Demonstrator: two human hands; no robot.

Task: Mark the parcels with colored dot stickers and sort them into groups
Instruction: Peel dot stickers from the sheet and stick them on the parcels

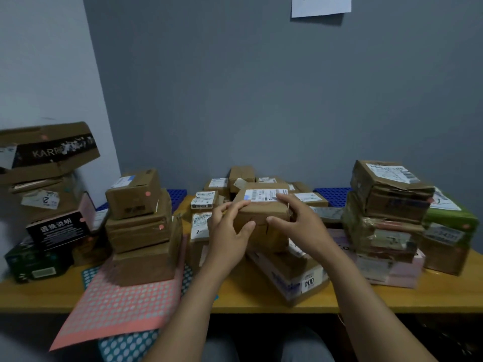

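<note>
A small brown cardboard parcel [261, 218] with a white shipping label on top is held up over the middle of the table. My left hand [230, 231] grips its left side, thumb on the front. My right hand [298, 226] grips its right side, fingers reaching over the label. A pink dot sticker sheet [122, 307] lies at the table's front left, hanging over the edge. A teal dot sticker sheet [125, 346] lies under it. Left of my hands stands a stack of brown parcels [141, 226], two of which carry a pink dot.
Loose parcels [209, 199] crowd the back middle of the wooden table [261, 299]. A tall stack [384, 207] stands at the right beside a green box [449, 218]. More boxes [47, 178] pile up at the far left. A flat parcel marked 004 [295, 278] lies below my hands.
</note>
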